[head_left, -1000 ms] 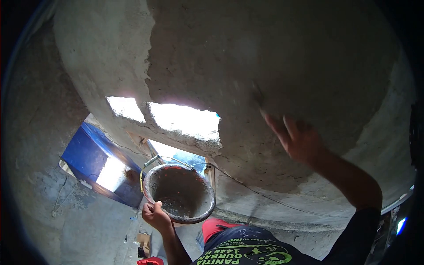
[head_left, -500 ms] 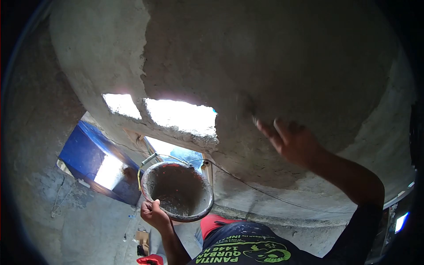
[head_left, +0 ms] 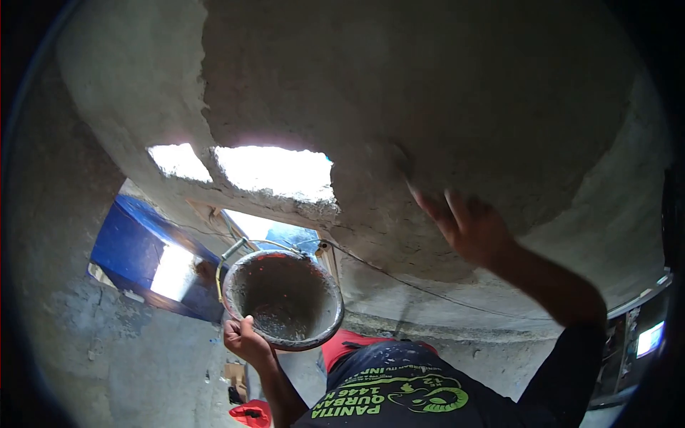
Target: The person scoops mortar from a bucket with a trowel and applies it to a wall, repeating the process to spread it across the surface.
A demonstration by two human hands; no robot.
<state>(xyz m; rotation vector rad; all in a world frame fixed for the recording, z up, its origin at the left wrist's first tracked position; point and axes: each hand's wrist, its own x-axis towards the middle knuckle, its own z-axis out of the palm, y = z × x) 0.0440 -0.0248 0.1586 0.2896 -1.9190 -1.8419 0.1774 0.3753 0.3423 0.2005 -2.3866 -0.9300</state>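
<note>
My left hand (head_left: 246,341) grips the near-left rim of a bucket (head_left: 320,291), thumb over the edge. The bucket is tilted toward me; its inside is coated with grey mortar, with some residue at the bottom. My right hand (head_left: 477,227) is raised at the wall, its index finger stretched along what looks like a trowel (head_left: 402,158). The tool is blurred and dark against the wall, so its shape is hard to make out. Around it spreads a darker, damp-looking patch of plaster (head_left: 428,78) with a ragged left edge.
Two bright openings (head_left: 275,171) with rough edges pierce the wall left of my right hand. Below them is a wood-framed window (head_left: 275,234). A cable (head_left: 399,279) runs along the wall. A blue panel (head_left: 135,232) stands at left, and a red item (head_left: 251,414) lies below.
The view has shifted slightly, so the wall openings sit further left. My right hand stays at the wall with the tool blurred; my left hand keeps hold of the bucket.
</note>
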